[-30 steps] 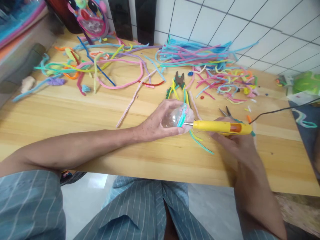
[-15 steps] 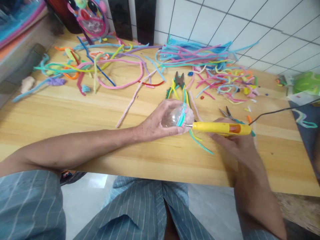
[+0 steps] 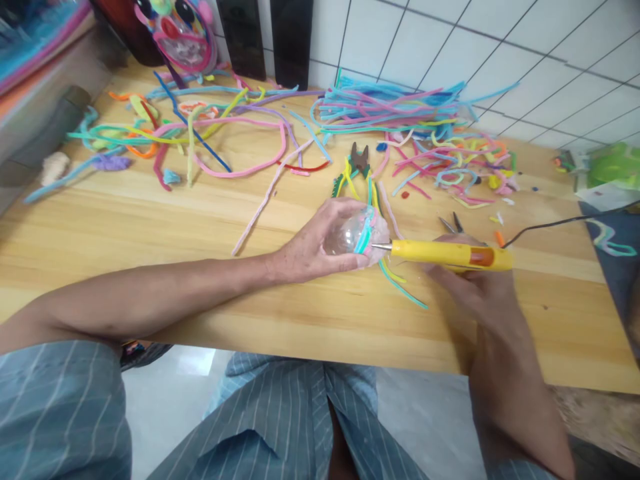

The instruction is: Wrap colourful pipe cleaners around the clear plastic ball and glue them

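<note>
My left hand is wrapped around a clear plastic ball, which has turquoise pipe cleaner round its middle and a pale pink fuzzy right side. Gripped in my right hand is a yellow corded tool that looks like a glue gun, its barrel level above the hand. The tool's metal tip points left against or just in front of the ball's pink side; whether it touches, I cannot tell. Just beyond the ball, green-handled cutting pliers lie with jaws pointing away. Needle-nose pliers are partly hidden behind my right hand.
Loose pipe cleaners spread over the left of the wooden table. A blue and pink bundle lies by the tiled wall, with cut scraps in front. The tool's black cord runs off right. A decorated pink-rimmed figure stands at the back left.
My right hand and the yellow tool have moved slightly right, drawing the metal tip back a little. My left hand and the ball stay nearly in place.
</note>
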Motion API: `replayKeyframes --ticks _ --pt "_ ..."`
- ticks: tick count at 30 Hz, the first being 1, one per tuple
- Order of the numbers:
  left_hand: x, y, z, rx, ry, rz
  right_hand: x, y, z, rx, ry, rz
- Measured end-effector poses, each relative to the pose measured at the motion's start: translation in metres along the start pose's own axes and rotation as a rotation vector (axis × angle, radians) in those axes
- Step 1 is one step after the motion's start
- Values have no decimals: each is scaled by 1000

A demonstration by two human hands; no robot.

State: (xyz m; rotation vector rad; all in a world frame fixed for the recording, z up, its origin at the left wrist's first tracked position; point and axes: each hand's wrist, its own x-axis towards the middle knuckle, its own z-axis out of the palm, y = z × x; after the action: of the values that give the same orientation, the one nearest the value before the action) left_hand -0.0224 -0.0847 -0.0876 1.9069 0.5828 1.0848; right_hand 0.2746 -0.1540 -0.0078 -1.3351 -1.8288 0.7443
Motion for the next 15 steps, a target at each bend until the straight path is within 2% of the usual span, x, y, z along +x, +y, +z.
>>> replayKeyframes --ticks 6,8,11,15 --pt "-2 0 -1 3 0 0 0 -3 5 34 -44 65" --pt "-3 -1 -1 -9 1 1 0 -5 4 51 -13 103" --pt "-5 -3 -2 3 7 -9 1 -4 -10 64 182 171" --pt "-5 -4 -2 17 -3 -6 0 17 -63 110 452 171"
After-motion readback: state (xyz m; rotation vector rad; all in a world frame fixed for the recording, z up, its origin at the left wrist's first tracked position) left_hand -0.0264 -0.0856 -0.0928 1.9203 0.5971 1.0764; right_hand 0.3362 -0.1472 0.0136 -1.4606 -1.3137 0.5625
